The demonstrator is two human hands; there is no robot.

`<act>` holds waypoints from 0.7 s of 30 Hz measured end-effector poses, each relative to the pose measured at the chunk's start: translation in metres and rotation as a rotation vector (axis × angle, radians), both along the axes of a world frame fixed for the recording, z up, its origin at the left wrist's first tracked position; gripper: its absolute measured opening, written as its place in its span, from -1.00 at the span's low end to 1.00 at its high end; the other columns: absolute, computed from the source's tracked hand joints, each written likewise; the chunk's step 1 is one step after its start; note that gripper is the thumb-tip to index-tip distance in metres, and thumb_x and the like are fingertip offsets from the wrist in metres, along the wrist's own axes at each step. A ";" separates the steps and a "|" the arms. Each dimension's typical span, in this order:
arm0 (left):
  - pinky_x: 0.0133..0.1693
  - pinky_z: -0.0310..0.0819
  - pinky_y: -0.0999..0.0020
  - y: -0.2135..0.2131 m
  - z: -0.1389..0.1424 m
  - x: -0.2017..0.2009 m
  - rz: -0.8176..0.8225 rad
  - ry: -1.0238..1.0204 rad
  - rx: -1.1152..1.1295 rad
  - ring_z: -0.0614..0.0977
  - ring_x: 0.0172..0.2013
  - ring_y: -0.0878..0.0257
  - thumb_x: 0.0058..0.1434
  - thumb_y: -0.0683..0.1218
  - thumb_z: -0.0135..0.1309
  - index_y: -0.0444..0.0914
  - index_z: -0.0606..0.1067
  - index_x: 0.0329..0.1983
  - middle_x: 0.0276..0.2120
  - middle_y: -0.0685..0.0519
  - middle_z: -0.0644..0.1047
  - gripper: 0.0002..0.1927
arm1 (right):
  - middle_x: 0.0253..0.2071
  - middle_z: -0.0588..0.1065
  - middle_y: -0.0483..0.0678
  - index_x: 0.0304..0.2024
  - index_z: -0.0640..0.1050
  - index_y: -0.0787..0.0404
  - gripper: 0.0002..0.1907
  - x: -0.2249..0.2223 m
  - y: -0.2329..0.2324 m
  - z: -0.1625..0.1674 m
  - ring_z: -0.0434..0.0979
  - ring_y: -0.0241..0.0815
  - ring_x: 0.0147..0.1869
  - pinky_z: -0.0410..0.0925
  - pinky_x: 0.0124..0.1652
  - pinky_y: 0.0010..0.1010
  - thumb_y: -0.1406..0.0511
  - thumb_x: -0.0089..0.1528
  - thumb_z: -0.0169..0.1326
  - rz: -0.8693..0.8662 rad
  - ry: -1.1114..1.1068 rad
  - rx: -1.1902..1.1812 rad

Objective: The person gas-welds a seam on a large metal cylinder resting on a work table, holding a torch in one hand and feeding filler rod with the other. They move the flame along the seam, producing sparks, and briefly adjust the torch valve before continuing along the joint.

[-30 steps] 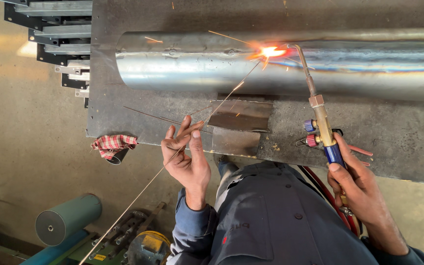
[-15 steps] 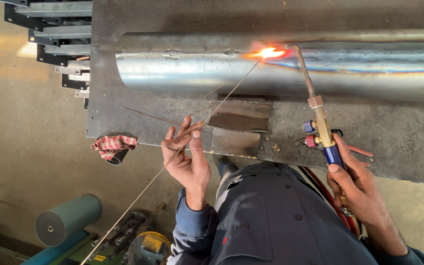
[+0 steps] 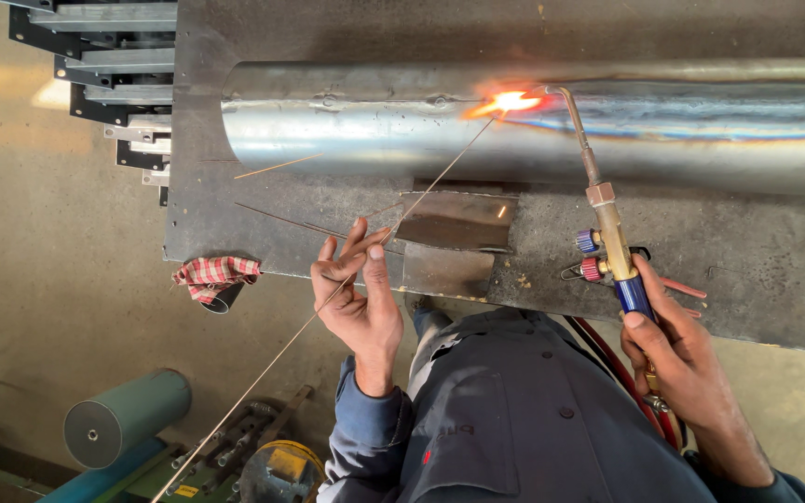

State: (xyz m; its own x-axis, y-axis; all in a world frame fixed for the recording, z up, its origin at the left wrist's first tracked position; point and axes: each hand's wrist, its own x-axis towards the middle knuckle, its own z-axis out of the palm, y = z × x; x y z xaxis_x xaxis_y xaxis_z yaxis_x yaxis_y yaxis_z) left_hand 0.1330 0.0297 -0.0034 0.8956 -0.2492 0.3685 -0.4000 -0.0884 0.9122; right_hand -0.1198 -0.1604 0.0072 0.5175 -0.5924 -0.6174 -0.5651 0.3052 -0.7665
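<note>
A thin filler rod (image 3: 365, 270) slants up to the glowing seam of a shiny steel pipe (image 3: 375, 130) lying across the bench. A brass torch (image 3: 607, 233) with blue grip points its flame there.

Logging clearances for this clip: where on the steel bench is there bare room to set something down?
Bare plate lies right of the torch, below the pipe, and at the bench's left end below the pipe mouth, save thin rods there. Crowded: the middle, with sheet pieces, filler rod, left hand and right hand.
</note>
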 end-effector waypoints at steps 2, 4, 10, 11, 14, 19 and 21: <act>0.50 -0.05 -0.05 0.001 0.000 0.001 0.005 -0.005 0.007 0.58 0.30 0.03 0.46 -0.20 0.08 -0.23 0.30 -0.17 -0.15 -0.10 0.70 -0.83 | -0.59 0.21 -0.11 0.58 0.12 -0.10 -0.25 0.001 0.000 0.000 0.18 -0.32 -0.65 0.21 -0.63 -0.44 0.27 0.32 -0.11 0.011 -0.013 -0.005; 0.50 -0.06 -0.05 0.001 0.000 0.001 0.003 -0.007 0.008 0.57 0.31 0.02 0.46 -0.21 0.07 -0.23 0.30 -0.17 -0.15 -0.11 0.70 -0.83 | -0.60 0.21 -0.11 0.57 0.12 -0.11 -0.26 0.001 0.000 0.000 0.19 -0.31 -0.66 0.21 -0.64 -0.44 0.26 0.32 -0.11 0.019 -0.012 -0.005; 0.50 -0.07 -0.05 -0.001 -0.002 0.002 0.002 -0.003 0.004 0.58 0.30 0.02 0.45 -0.22 0.07 -0.22 0.29 -0.18 -0.16 -0.11 0.70 -0.82 | -0.60 0.21 -0.11 0.57 0.12 -0.11 -0.27 0.002 0.000 0.000 0.19 -0.32 -0.67 0.21 -0.63 -0.44 0.25 0.33 -0.11 0.028 -0.020 -0.008; 0.50 -0.06 -0.05 0.000 -0.002 0.002 0.003 -0.004 0.006 0.58 0.30 0.02 0.45 -0.22 0.07 -0.22 0.29 -0.18 -0.17 -0.11 0.70 -0.82 | -0.60 0.22 -0.11 0.57 0.12 -0.12 -0.27 0.002 0.000 0.000 0.19 -0.31 -0.68 0.21 -0.64 -0.44 0.24 0.34 -0.10 0.027 -0.009 -0.009; 0.50 -0.06 -0.05 0.000 -0.002 0.002 0.002 -0.010 0.007 0.58 0.30 0.02 0.45 -0.22 0.07 -0.22 0.29 -0.19 -0.17 -0.11 0.70 -0.82 | -0.60 0.21 -0.11 0.57 0.12 -0.12 -0.26 0.001 0.000 0.001 0.19 -0.32 -0.67 0.21 -0.64 -0.44 0.26 0.32 -0.11 0.030 -0.011 -0.013; 0.50 -0.07 -0.05 -0.002 -0.002 0.003 -0.006 -0.007 -0.005 0.57 0.30 0.02 0.46 -0.22 0.07 -0.22 0.28 -0.19 -0.16 -0.11 0.70 -0.81 | -0.61 0.20 -0.11 0.57 0.12 -0.11 -0.26 0.002 0.000 0.002 0.18 -0.32 -0.68 0.21 -0.64 -0.44 0.28 0.32 -0.12 0.034 -0.013 -0.023; 0.50 -0.07 -0.05 -0.002 -0.002 0.003 -0.006 -0.005 0.000 0.58 0.30 0.02 0.46 -0.22 0.07 -0.22 0.28 -0.19 -0.17 -0.11 0.70 -0.81 | -0.62 0.21 -0.11 0.56 0.12 -0.10 -0.27 0.003 0.000 0.002 0.19 -0.31 -0.69 0.21 -0.65 -0.43 0.28 0.32 -0.13 0.043 -0.014 -0.032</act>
State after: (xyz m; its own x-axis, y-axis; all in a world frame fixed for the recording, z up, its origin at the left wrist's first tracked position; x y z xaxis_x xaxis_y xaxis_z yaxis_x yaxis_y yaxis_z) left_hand 0.1363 0.0275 -0.0050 0.8921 -0.2549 0.3731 -0.4053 -0.0864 0.9101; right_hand -0.1173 -0.1606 0.0093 0.5510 -0.5886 -0.5916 -0.5666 0.2565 -0.7830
